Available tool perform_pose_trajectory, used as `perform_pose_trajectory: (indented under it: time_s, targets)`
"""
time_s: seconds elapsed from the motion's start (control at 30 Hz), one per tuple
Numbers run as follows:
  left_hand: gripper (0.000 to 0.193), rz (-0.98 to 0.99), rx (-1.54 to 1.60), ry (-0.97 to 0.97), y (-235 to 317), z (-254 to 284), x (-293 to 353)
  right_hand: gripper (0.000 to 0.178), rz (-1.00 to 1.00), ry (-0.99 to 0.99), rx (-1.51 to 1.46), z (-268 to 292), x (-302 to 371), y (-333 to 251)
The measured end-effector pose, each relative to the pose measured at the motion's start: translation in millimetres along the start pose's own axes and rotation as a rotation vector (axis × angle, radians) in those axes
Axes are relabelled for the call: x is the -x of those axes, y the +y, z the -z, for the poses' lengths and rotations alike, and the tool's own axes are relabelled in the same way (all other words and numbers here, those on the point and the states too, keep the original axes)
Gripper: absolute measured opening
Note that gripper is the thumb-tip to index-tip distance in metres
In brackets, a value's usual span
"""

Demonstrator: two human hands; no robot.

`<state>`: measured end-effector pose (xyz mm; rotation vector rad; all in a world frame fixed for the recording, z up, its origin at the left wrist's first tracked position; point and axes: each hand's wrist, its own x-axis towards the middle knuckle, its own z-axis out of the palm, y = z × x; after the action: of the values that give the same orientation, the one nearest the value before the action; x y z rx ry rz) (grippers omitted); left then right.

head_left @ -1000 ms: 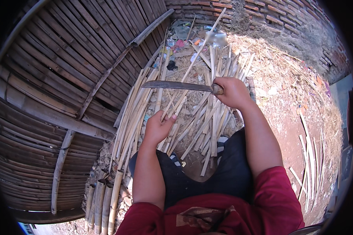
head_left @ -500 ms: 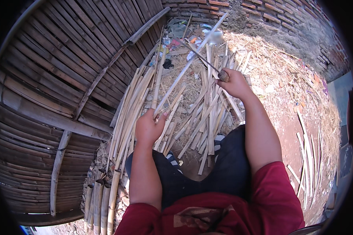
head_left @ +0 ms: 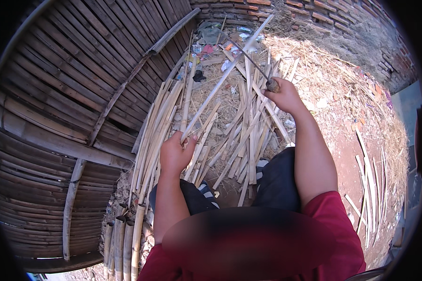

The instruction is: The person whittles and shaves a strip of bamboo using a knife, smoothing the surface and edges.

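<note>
The left hand (head_left: 175, 153) holds one end of a long pale stick (head_left: 220, 83) pointing away from it, the right hand (head_left: 286, 97) grips a big knife (head_left: 259, 69), and more sticks (head_left: 252, 161) lie between both hands

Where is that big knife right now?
In the head view, the knife is in the person's right grip, above and right of centre, its blade slanting up and left toward the long pale strip in the left grip.
</note>
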<state>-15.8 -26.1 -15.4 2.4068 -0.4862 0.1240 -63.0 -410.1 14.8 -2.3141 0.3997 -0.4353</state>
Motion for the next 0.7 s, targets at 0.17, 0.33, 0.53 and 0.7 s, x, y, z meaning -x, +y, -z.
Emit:
perform_pose_trajectory:
  time_s: [0.17, 0.33, 0.53, 0.7]
  targets:
    - [0.045, 0.048, 0.019, -0.044, 0, -6, -6, 0.043, 0.058, -0.106, -0.014, -9, 12, -20]
    - [0.039, 0.036, 0.132, -0.061, 3, -10, -4, 0.033, 0.346, -0.315, 0.290, -20, 33, -58]
    - [0.045, 0.070, 0.068, -0.105, -5, -3, -1, 0.031, 0.036, -0.131, 0.022, 3, 10, -18]
    - [0.045, 0.064, 0.064, -0.165, 0, -5, -4, 0.032, 0.101, -0.064, 0.047, -6, 17, -12]
